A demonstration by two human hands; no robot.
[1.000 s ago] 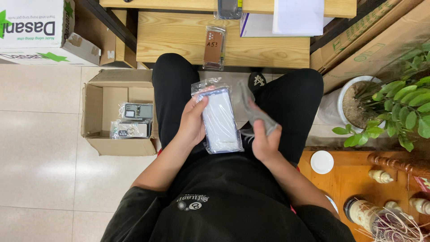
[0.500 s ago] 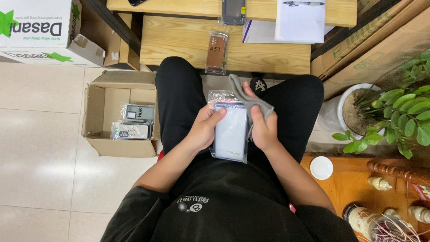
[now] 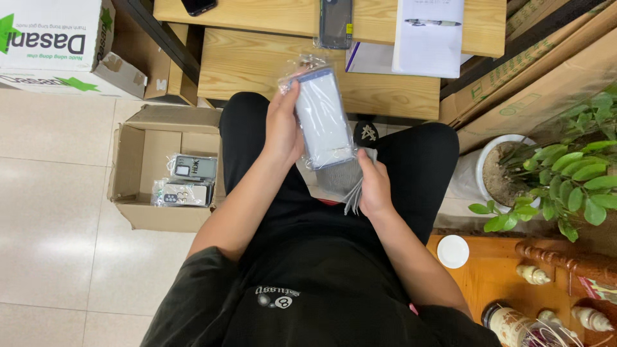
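since the earlier frame, both hands lifted the bagged phone case [image 3: 323,117] toward the wooden bench [image 3: 257,64]; left hand [image 3: 283,128] gripped its side, right hand [image 3: 375,186] pinched its bottom with grey bags [image 3: 344,180]. steadying both ends seemed wise.

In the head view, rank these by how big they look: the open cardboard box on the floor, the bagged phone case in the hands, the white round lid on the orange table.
1. Open cardboard box, clearly largest.
2. Bagged phone case; held nearer the camera, so it looks bigger than it is.
3. White round lid, smallest.
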